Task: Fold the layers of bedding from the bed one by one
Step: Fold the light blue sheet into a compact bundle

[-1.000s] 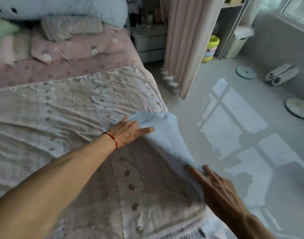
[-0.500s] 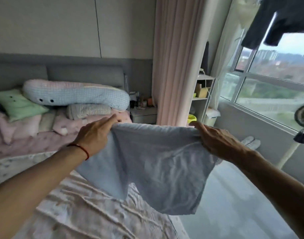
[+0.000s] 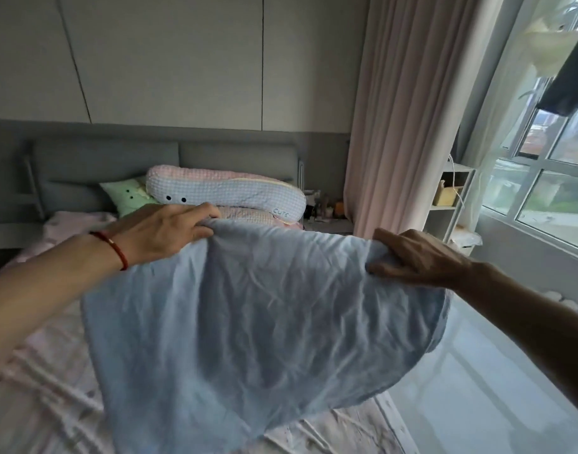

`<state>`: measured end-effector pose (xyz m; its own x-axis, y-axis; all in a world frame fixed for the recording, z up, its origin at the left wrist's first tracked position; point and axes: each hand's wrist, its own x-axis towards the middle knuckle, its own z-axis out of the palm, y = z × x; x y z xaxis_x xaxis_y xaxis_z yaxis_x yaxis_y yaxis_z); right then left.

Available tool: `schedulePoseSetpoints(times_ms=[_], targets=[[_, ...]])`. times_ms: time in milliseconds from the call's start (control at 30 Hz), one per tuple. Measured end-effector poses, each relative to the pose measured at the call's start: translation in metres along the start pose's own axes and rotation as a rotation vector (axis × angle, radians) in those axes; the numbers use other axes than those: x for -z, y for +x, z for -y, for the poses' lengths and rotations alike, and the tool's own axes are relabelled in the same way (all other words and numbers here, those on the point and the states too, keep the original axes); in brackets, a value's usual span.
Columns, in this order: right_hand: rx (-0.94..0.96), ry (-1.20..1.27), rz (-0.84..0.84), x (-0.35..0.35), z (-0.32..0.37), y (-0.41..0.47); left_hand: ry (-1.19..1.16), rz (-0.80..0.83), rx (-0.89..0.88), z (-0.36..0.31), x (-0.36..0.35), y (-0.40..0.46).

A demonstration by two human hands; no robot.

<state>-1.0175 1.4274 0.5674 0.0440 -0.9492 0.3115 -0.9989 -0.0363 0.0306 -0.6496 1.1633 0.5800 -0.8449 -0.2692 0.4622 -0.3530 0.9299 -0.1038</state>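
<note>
Blue cloth (image 3: 264, 322), thin and creased, hangs in the air above the bed (image 3: 35, 404), spread between 2 hands. On the left, the left hand (image 3: 159, 234) grips 1 top corner, its fingers (image 3: 195, 214) curled over the gathered edge. On the right, the right hand (image 3: 418, 260) grips the other top corner, fingers bunched into the fabric. The top edge sags a little between them, and the lower part billows out toward the floor side.

To do this step well, I would judge that the top edge wants pulling taut and level, so the cloth hangs flat with no twist. Then the 2 corners can be brought together cleanly, edge to edge, and the fold laid down on the bed.

For room: the left half of the cloth hangs over the patterned cover (image 3: 330, 430) still spread on the bed, which gives a broad flat place to lay it. The pillows (image 3: 225, 194) sit well apart at the head end, against the headboard (image 3: 104, 162). The bed's right edge runs under the cloth, so its right part hangs over the floor (image 3: 477, 388). Beyond the right hand, the curtain (image 3: 405, 109) and a small shelf (image 3: 451, 194) stand near the window.
</note>
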Motion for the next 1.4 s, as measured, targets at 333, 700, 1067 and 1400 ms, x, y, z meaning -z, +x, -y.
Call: schedulePoseSetpoints(times_ms=[333,700,1067,1400], targets=[[0.035,0.055,0.397,-0.069,-0.042,0.031,0.012,0.708,0.207,0.018,0.001,-0.016],[-0.009,-0.079,0.368,-0.158,-0.107,0.13,0.002,0.618,0.672,0.075,-0.091,-0.018],[0.119,-0.125,-0.216,-0.144,-0.127,0.167,0.239,-0.036,0.564,0.078,-0.086,-0.01],[0.017,-0.001,-0.017,-0.333,-0.057,-0.033,0.124,0.163,0.535,-0.021,-0.277,-0.204]])
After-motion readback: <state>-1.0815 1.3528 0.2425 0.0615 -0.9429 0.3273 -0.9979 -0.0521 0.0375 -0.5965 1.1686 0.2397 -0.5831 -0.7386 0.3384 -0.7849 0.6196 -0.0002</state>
